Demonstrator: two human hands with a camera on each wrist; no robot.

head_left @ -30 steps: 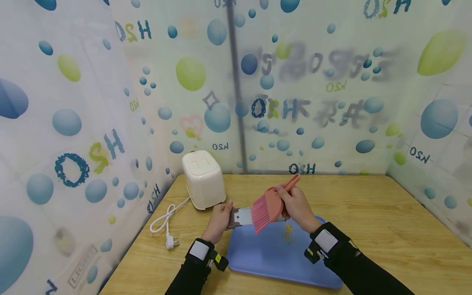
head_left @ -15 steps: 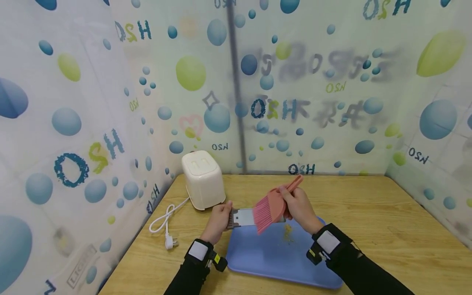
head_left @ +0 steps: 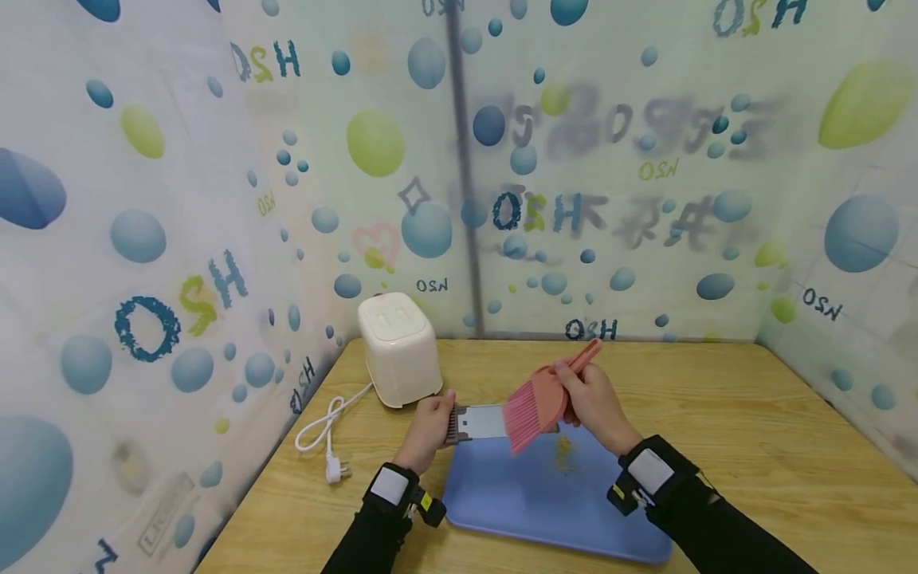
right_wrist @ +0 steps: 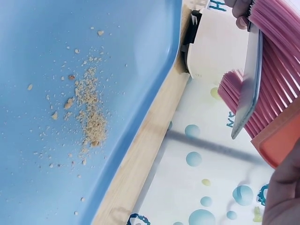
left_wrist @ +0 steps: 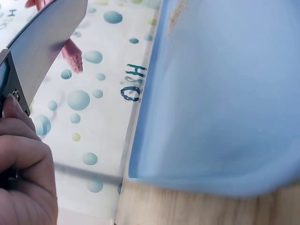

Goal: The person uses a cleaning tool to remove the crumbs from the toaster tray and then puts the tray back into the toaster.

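My left hand grips the ribbed grey end of a flat metal crumb tray, held level above a blue tray. A pink brush is in my right hand, held where the handle meets the head. Its bristles lie across the metal plate, and some show on either side of the plate in the right wrist view. The plate's far end is mostly hidden behind the brush. Loose crumbs lie in a small heap with scattered bits on the blue tray beneath.
A cream toaster stands at the back left of the wooden table. Its white cord and plug lie on the table left of my left hand. A printed curtain encloses the table's back and sides.
The brush and my right hand have slid a little to the right along the crumb tray. My left hand has kept its grip and stayed nearly still.
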